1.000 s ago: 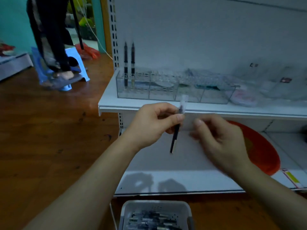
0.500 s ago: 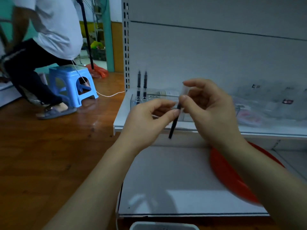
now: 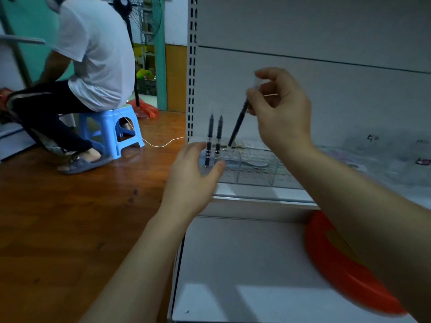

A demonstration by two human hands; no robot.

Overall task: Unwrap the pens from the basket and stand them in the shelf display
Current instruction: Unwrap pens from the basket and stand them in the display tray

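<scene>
**Third pen held tilted over the clear holder**

Nearest the camera, a bare white lower shelf [image 3: 245, 264] is seen, with an orange plastic dish [image 3: 345, 271] lying at its right side, partly hidden by the right forearm.

Above it, on the upper shelf [image 3: 261, 194], a clear holder [image 3: 251, 166] with rows of round holes is set. The left hand [image 3: 193, 176] is held open at the holder's left front corner, fingers loosely spread and thumb out, with nothing gripped; whether it touches the holder cannot be told.

Two black pens [image 3: 214, 138] are stood upright side by side in the holder's left end. Just to their right, a third pen [image 3: 238, 124] is held at a slant, its lower tip at the holder's top and its upper end pinched between thumb and fingertips of the right hand [image 3: 282, 110]. The remaining fingers are curled loosely. A scrap of clear wrapper [image 3: 257, 81] appears to be caught in the same hand.

Further right on the shelf, clear plastic packets [image 3: 384, 157] are heaped.

Beyond, on the wooden floor [image 3: 70, 217], a person in a white shirt [image 3: 93, 52] is seated on a blue stool [image 3: 109, 131], with a standing fan [image 3: 137, 17] behind.
</scene>
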